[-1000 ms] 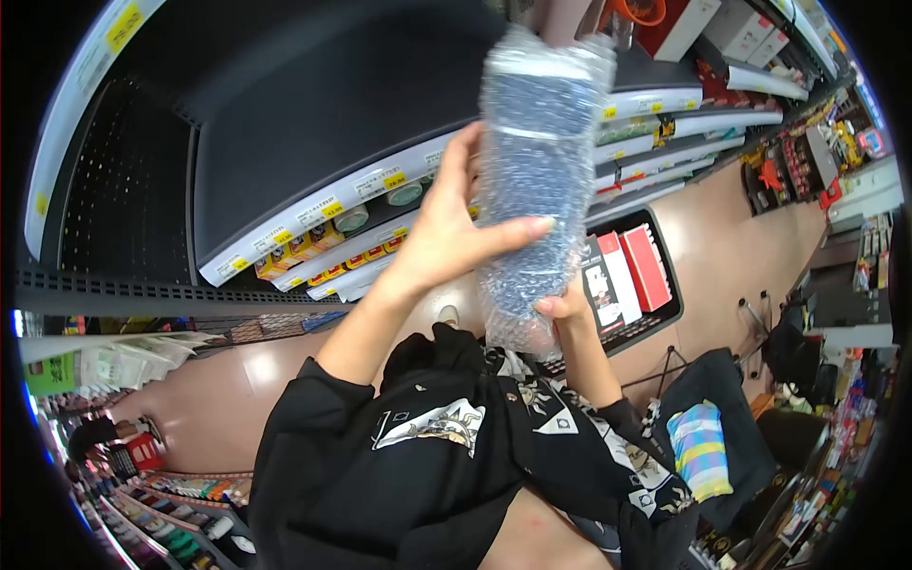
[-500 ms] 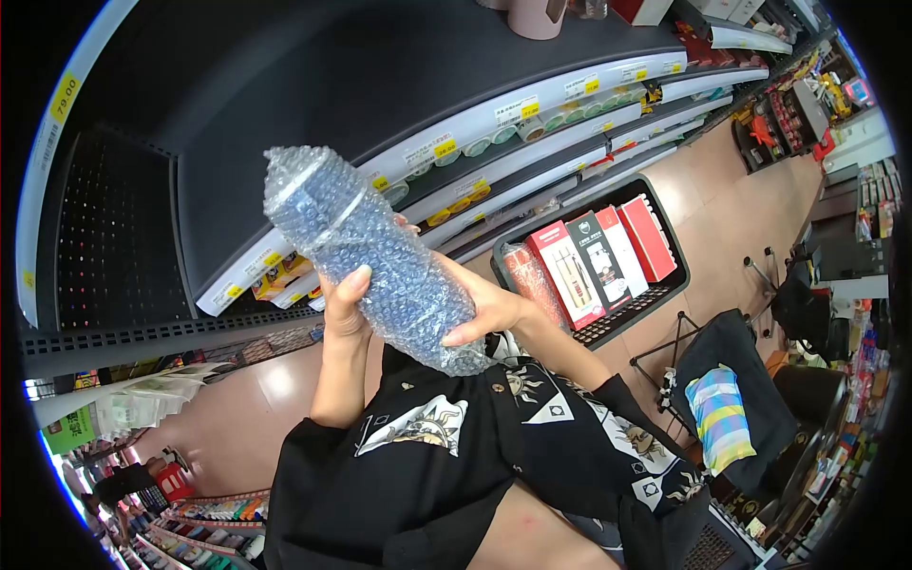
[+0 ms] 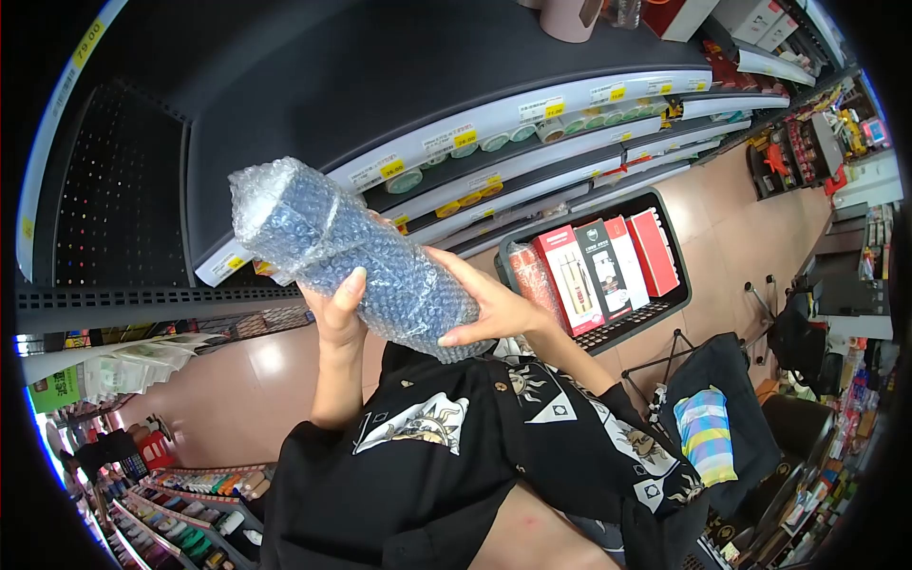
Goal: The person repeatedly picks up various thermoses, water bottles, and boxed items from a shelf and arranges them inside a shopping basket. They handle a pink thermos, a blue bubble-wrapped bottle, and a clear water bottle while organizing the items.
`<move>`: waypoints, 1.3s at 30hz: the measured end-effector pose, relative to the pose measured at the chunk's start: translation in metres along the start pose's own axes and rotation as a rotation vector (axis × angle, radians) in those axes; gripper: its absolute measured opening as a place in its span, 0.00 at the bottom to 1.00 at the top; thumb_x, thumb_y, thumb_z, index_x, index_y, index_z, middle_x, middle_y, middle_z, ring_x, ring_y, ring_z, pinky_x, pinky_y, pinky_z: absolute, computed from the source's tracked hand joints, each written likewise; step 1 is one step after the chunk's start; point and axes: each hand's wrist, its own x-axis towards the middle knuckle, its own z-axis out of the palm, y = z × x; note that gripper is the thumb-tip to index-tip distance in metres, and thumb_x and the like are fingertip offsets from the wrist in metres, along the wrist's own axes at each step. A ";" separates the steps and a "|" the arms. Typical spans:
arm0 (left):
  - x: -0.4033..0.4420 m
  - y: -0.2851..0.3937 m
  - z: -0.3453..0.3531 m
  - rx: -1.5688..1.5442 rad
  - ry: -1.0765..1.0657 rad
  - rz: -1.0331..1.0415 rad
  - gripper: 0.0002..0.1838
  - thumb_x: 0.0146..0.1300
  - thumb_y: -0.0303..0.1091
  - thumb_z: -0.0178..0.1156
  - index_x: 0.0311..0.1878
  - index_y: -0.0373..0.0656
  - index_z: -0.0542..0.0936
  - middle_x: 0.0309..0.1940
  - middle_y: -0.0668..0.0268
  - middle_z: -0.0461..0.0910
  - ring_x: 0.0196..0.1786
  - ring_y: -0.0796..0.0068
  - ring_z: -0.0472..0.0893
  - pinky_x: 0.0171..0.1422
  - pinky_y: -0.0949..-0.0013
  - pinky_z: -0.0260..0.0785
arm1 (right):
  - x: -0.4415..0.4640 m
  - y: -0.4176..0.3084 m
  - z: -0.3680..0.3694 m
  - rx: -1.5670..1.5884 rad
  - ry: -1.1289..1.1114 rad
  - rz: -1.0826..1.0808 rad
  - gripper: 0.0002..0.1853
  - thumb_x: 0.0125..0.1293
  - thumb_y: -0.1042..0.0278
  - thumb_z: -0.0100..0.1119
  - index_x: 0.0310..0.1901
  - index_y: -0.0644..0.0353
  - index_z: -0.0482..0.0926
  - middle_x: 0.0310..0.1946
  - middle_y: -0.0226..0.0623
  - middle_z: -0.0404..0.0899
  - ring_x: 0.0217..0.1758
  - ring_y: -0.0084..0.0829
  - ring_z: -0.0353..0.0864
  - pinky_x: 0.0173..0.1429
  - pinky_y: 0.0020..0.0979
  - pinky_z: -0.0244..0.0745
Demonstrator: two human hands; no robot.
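A blue bottle-shaped cylinder in bubble wrap (image 3: 370, 271) slants across the front of the shelf. Loose, clear wrap bunches at its upper left end. My left hand (image 3: 332, 309) is closed around the underside near the middle, thumb on top. Toward the lower end, my right hand (image 3: 489, 309) grips the same wrapped bottle, its thumb lying across the wrap. The fingers of both hands are partly hidden behind it. What the bottle looks like under the wrap is blurred.
A dark shelf (image 3: 399, 85) with price labels runs ahead, holding a pink container (image 3: 570, 19). On the floor at right, a black basket (image 3: 676, 252) holds several boxes and a red wrapped item (image 3: 534, 277). A folding chair (image 3: 760, 418) with a striped package (image 3: 705, 437) stands farther right.
The wrapped bottle has tilted, its upper end swinging left and slightly down toward level. Both hands keep their hold. The view has shifted a little.
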 end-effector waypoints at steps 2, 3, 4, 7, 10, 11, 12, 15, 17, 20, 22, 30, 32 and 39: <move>-0.002 -0.004 0.002 0.031 -0.010 0.004 0.38 0.48 0.42 0.64 0.61 0.36 0.64 0.48 0.51 0.73 0.50 0.56 0.77 0.57 0.55 0.71 | 0.000 -0.001 0.001 -0.065 0.025 -0.001 0.57 0.46 0.63 0.77 0.71 0.69 0.46 0.70 0.48 0.54 0.74 0.35 0.50 0.75 0.35 0.45; -0.002 -0.007 0.005 0.022 -0.021 0.004 0.38 0.48 0.42 0.64 0.61 0.36 0.64 0.48 0.51 0.73 0.50 0.56 0.77 0.57 0.55 0.71 | 0.000 -0.001 0.002 -0.126 0.044 -0.002 0.57 0.46 0.62 0.77 0.71 0.69 0.46 0.69 0.48 0.54 0.74 0.36 0.51 0.75 0.35 0.46; -0.002 -0.009 0.007 0.028 -0.011 0.014 0.38 0.47 0.42 0.65 0.61 0.36 0.64 0.48 0.51 0.73 0.50 0.56 0.77 0.57 0.55 0.71 | -0.001 0.004 0.000 -0.159 0.057 -0.032 0.57 0.45 0.62 0.78 0.70 0.69 0.47 0.68 0.49 0.56 0.73 0.36 0.54 0.74 0.35 0.49; -0.003 -0.011 0.016 0.062 -0.029 0.002 0.38 0.48 0.41 0.64 0.61 0.35 0.64 0.48 0.51 0.73 0.50 0.56 0.77 0.57 0.56 0.71 | -0.007 0.003 -0.002 -0.143 0.101 -0.019 0.57 0.45 0.61 0.77 0.70 0.69 0.48 0.67 0.49 0.58 0.72 0.36 0.56 0.73 0.35 0.52; -0.002 -0.018 0.024 -0.005 -0.030 -0.014 0.37 0.48 0.42 0.64 0.60 0.35 0.65 0.49 0.50 0.73 0.51 0.56 0.76 0.57 0.57 0.71 | -0.016 0.008 -0.003 -0.174 0.157 -0.075 0.57 0.45 0.59 0.77 0.70 0.68 0.48 0.67 0.50 0.59 0.71 0.37 0.58 0.73 0.36 0.53; -0.001 -0.020 0.027 -0.001 -0.046 -0.040 0.37 0.48 0.42 0.64 0.60 0.35 0.65 0.49 0.50 0.73 0.51 0.56 0.76 0.57 0.57 0.71 | -0.018 0.009 -0.004 -0.198 0.146 -0.113 0.57 0.44 0.58 0.77 0.70 0.67 0.48 0.66 0.50 0.59 0.71 0.38 0.58 0.73 0.36 0.54; 0.001 -0.022 0.029 0.001 -0.063 -0.052 0.37 0.49 0.42 0.64 0.60 0.35 0.65 0.49 0.50 0.73 0.51 0.56 0.76 0.57 0.57 0.71 | -0.021 0.009 -0.006 -0.207 0.154 -0.121 0.59 0.42 0.56 0.78 0.70 0.67 0.48 0.67 0.51 0.58 0.72 0.40 0.58 0.73 0.37 0.53; 0.004 -0.026 0.039 0.046 -0.084 -0.085 0.36 0.49 0.42 0.64 0.60 0.34 0.65 0.49 0.50 0.73 0.51 0.56 0.77 0.57 0.56 0.71 | -0.033 0.011 -0.005 -0.245 0.258 -0.155 0.60 0.40 0.55 0.79 0.70 0.67 0.49 0.67 0.50 0.57 0.72 0.41 0.57 0.73 0.38 0.53; 0.006 -0.033 0.045 0.031 -0.135 -0.073 0.37 0.49 0.42 0.64 0.60 0.34 0.65 0.50 0.50 0.73 0.51 0.55 0.77 0.57 0.55 0.71 | -0.040 0.011 -0.007 -0.257 0.307 -0.143 0.61 0.38 0.54 0.80 0.70 0.66 0.49 0.67 0.49 0.56 0.72 0.43 0.57 0.73 0.38 0.53; 0.002 -0.038 0.056 0.002 -0.138 -0.101 0.37 0.46 0.37 0.66 0.60 0.34 0.64 0.48 0.49 0.74 0.49 0.58 0.78 0.55 0.58 0.73 | -0.048 0.009 -0.012 -0.326 0.337 -0.163 0.61 0.37 0.52 0.79 0.69 0.67 0.49 0.66 0.54 0.57 0.70 0.47 0.59 0.72 0.40 0.56; 0.000 -0.040 0.061 0.001 -0.137 -0.091 0.39 0.46 0.36 0.66 0.61 0.35 0.63 0.48 0.49 0.74 0.49 0.57 0.78 0.57 0.57 0.71 | -0.053 0.012 -0.011 -0.315 0.361 -0.139 0.61 0.38 0.53 0.79 0.69 0.67 0.49 0.66 0.53 0.57 0.71 0.47 0.59 0.72 0.40 0.56; -0.006 -0.040 0.062 0.011 -0.142 -0.086 0.38 0.46 0.36 0.66 0.61 0.35 0.63 0.47 0.50 0.74 0.49 0.57 0.78 0.56 0.57 0.71 | -0.057 0.014 -0.011 -0.294 0.346 -0.089 0.58 0.40 0.60 0.79 0.69 0.66 0.50 0.66 0.51 0.61 0.70 0.42 0.61 0.72 0.39 0.57; -0.006 -0.040 0.060 0.008 -0.137 -0.072 0.38 0.46 0.36 0.66 0.61 0.34 0.63 0.47 0.50 0.74 0.49 0.57 0.78 0.56 0.57 0.71 | -0.056 0.015 -0.010 -0.292 0.328 -0.107 0.57 0.41 0.60 0.78 0.69 0.67 0.50 0.66 0.51 0.61 0.71 0.42 0.61 0.72 0.38 0.57; -0.005 -0.033 0.059 0.058 -0.170 -0.029 0.37 0.46 0.35 0.67 0.60 0.33 0.65 0.48 0.50 0.75 0.50 0.57 0.78 0.58 0.57 0.71 | -0.053 0.010 -0.012 -0.297 0.307 -0.101 0.57 0.42 0.59 0.78 0.69 0.67 0.50 0.65 0.51 0.61 0.71 0.43 0.61 0.72 0.39 0.56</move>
